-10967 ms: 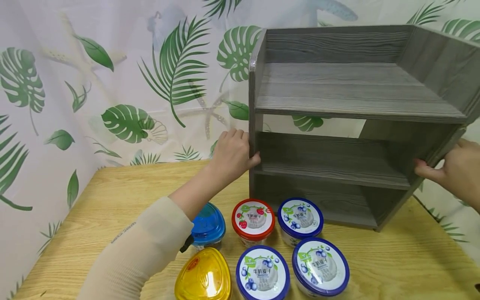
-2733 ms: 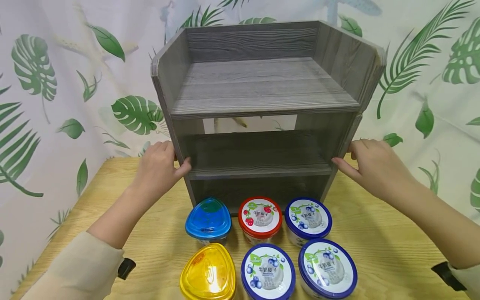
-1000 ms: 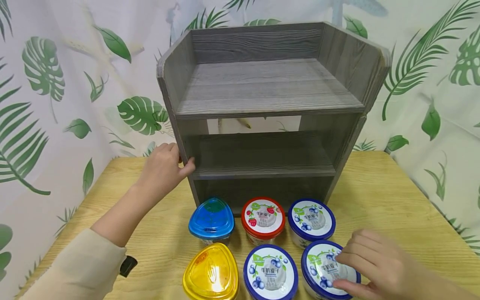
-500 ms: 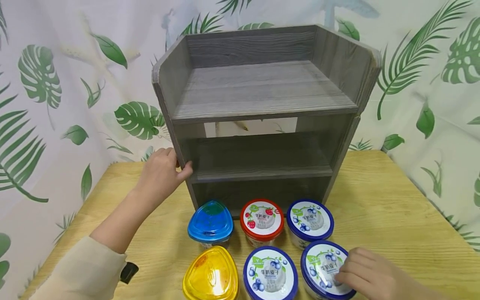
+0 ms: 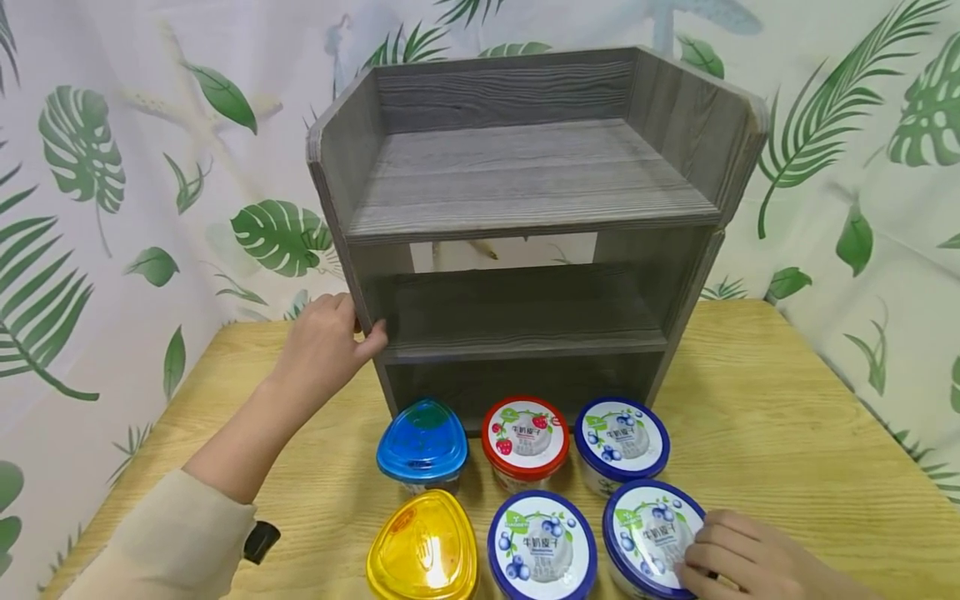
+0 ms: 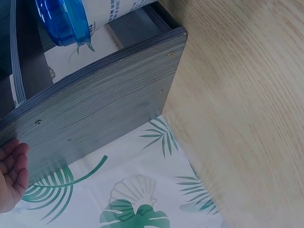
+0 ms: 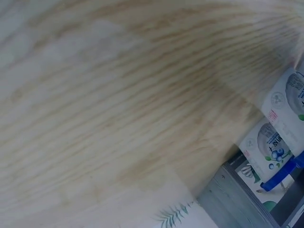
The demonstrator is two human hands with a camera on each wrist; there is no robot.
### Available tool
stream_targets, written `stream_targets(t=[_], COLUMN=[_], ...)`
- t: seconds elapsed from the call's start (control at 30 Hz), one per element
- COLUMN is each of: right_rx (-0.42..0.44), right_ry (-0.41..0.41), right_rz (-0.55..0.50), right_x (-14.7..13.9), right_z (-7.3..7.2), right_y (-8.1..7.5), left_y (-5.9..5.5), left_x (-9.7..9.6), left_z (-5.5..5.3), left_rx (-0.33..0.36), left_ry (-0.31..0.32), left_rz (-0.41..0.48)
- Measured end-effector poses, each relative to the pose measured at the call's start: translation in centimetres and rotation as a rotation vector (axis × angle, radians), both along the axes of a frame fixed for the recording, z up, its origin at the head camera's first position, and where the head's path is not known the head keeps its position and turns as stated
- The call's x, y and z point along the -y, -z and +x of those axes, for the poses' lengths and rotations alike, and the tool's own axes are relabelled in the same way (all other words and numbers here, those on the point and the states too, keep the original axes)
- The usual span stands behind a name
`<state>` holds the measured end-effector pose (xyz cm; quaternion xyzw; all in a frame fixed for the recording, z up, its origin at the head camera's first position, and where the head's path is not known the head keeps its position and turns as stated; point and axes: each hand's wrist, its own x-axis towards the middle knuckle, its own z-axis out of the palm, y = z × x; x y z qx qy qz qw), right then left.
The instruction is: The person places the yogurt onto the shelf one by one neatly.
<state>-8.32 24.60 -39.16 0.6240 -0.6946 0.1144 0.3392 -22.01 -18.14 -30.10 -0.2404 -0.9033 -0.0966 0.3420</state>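
Observation:
A small grey wooden shelf unit [image 5: 517, 346] stands upright on the table behind several lidded tubs. My left hand [image 5: 322, 337] grips its left side panel, thumb over the front edge and fingers against the outer face. In the left wrist view, that hand's curled fingers [image 6: 14, 164] lie on the panel. My right hand [image 5: 750, 558] rests, fingers loosely bent, at the right rim of the front-right blueberry tub [image 5: 651, 529]; its thumb is hidden. Nearby are another front blueberry tub [image 5: 542, 542], a back one [image 5: 622, 437], and a red-rimmed strawberry tub [image 5: 525, 437].
A blue-lidded tub [image 5: 422, 442] and a yellow-lidded tub [image 5: 423, 546] stand at the left of the group. The wood-grain table [image 5: 810, 417] meets a leaf-patterned cloth backdrop [image 5: 172, 167]. The back tubs are close to the shelf's front.
The shelf has gone from the right to the middle, behind the tubs, and now faces front. My right hand has let go of it and come down to the front-right tub; my left still grips.

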Motion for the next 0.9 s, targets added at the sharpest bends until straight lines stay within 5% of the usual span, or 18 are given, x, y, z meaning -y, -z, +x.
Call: stream_targets(t=[0.3,0.5,0.9], right_rx=[-0.091,-0.040,-0.101], right_ry=[0.022,0.082,0.043], right_rz=[-0.081,-0.045,-0.133], right_x=[0.1,-0.7,-0.6], right_z=[-0.2,0.1,-0.2], right_y=[0.9,1.4,2.0], left_y=[0.0,0.0,0.1], left_x=[-0.1,-0.1,-0.1], left_z=[0.1,0.0,0.0], left_rx=[0.037,0.038,0.036], left_ry=[-0.004,-0.003,0.002], left_rz=[0.029,0.037,0.035])
